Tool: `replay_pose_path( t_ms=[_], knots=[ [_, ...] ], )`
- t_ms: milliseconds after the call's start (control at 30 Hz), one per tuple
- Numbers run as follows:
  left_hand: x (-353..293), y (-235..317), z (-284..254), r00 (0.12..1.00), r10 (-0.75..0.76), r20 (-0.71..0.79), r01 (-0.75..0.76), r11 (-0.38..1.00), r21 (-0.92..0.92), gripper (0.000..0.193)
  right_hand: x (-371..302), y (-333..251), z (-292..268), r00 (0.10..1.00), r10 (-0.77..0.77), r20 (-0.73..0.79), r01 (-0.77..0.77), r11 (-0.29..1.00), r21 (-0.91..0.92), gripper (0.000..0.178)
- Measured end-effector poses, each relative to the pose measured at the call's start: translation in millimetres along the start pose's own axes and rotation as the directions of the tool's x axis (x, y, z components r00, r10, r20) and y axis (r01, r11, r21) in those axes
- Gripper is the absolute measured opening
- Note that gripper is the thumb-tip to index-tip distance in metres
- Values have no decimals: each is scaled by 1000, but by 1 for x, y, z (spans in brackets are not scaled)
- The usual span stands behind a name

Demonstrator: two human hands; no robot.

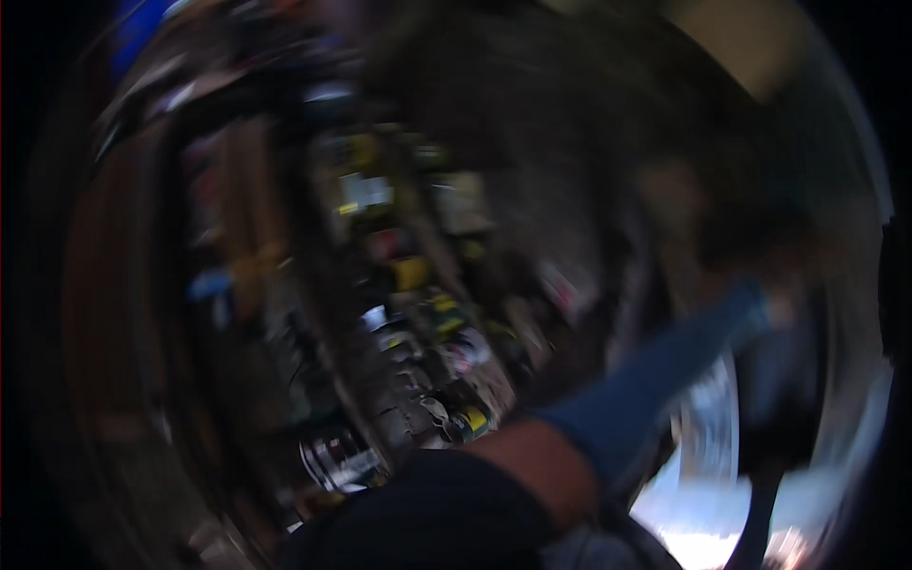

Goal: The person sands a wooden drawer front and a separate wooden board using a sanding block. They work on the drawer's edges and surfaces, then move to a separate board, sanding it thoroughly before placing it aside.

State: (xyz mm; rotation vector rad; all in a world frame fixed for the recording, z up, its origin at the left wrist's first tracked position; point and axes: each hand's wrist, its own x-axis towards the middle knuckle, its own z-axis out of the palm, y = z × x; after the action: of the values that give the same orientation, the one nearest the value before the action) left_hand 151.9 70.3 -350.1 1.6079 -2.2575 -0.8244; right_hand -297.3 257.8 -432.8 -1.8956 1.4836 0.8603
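The whole head view is dark and smeared by motion. My right arm crosses the lower right, with a dark short sleeve point(437, 508) at the shoulder and a blue arm sleeve point(646, 389) over the forearm. At its far end, my right hand point(783, 302) is a blur beside a dark shape point(755, 237) whose kind does not show. Whether the fingers hold or touch that shape cannot be made out. My left hand cannot be picked out anywhere.
Long shelf-like rows carry many small items in the middle, among them a yellow item point(410, 274) and a white-and-black round container point(334, 461). Brown upright panels point(249, 209) stand at the left. Bright light point(703, 546) comes in at the lower right.
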Motion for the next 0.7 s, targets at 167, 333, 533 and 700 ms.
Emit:
replay_pose_path(
  t_ms=[167,333,533,700],
  knots=[
    [-15,-27,-27,985,-170,42,156,962,223,62,89,-123,-25,989,-141,49,129,973,193,21],
    [6,-24,2,982,-182,-55,188,976,111,80,93,-126,-45,992,-110,64,98,981,168,22],
    [47,-7,-8,993,-74,-90,68,995,-72,69,47,-35,-58,985,166,41,-168,984,53,23],
    [28,-29,-72,908,-270,320,269,962,50,77,52,-69,-59,886,424,189,-378,895,-236,25]
  ],
)
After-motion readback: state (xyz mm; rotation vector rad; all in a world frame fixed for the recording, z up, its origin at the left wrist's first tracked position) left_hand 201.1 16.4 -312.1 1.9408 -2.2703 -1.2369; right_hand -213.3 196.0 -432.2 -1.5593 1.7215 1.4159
